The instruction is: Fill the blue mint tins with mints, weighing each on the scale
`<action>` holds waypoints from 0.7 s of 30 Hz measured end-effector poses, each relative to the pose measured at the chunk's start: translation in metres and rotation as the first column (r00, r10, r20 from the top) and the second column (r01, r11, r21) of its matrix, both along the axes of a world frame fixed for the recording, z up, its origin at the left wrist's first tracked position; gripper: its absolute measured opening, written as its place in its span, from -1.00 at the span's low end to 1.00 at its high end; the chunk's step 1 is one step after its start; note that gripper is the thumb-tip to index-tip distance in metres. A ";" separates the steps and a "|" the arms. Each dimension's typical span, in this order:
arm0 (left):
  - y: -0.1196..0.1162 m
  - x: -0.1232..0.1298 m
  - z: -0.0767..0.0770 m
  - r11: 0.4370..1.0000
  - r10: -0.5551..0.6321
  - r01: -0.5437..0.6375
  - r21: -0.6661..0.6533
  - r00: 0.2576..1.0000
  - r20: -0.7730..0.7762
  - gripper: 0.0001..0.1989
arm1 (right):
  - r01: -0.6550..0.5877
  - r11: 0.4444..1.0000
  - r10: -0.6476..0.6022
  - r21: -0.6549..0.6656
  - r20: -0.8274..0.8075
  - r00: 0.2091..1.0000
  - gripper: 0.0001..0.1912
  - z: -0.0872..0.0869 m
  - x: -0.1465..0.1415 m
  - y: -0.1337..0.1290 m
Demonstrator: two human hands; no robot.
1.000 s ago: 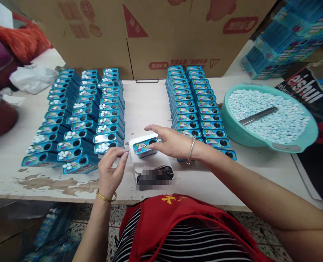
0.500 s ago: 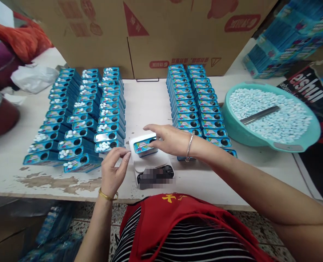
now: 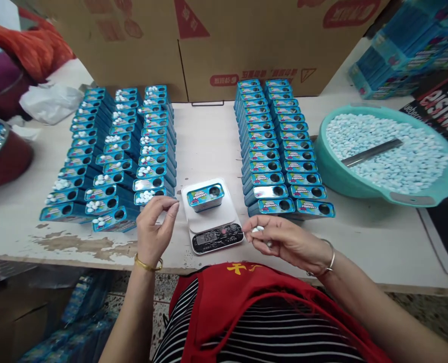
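A blue tin box (image 3: 206, 196) with a round hole in its lid lies on the white pan of a small digital kitchen scale (image 3: 211, 222), whose display is lit. My right hand (image 3: 280, 239) is just right of the scale, fingers curled around a few white candies (image 3: 258, 229). To the scale's left, my left hand (image 3: 158, 224) is held with thumb and forefinger tips together; what they pinch, if anything, does not show. Beside that hand stand three columns of blue tins (image 3: 114, 179), many with white candies on their lids.
Two columns of blue tins (image 3: 271, 179) with open holes stand on the right. A turquoise basin (image 3: 360, 181) of pale candies holds a metal scoop (image 3: 373, 153). A large cardboard box (image 3: 144, 55) rises behind. At far left are a red bowl (image 3: 15, 159) and white plastic bag (image 3: 52, 103).
My right hand has left the tin on the scale and drawn back to the right, white candies now showing in its fingers. My left hand has barely moved. The scale display is uncovered.
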State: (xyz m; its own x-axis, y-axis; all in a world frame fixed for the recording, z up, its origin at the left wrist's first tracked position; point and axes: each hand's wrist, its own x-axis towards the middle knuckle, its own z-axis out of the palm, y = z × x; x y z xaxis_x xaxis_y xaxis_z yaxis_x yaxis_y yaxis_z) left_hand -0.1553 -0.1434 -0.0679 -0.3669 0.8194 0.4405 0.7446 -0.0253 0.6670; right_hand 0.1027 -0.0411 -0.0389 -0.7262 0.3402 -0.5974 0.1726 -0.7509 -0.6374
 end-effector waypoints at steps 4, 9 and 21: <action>0.009 0.002 0.011 0.999 -0.032 0.033 0.011 0.999 -0.037 -0.94 | 0.102 0.994 -0.100 -0.031 0.073 0.992 -0.71 -0.031 0.022 -0.015; 0.026 0.007 0.023 0.983 -0.168 0.152 -0.106 0.971 -0.168 -0.71 | 0.132 0.991 -0.132 0.011 0.053 0.990 -0.63 -0.063 0.032 -0.024; 0.217 -0.059 0.040 0.929 -0.298 0.138 -0.343 0.829 -0.473 -0.67 | 0.097 0.994 -0.098 0.043 0.031 0.995 -0.42 -0.107 0.020 -0.024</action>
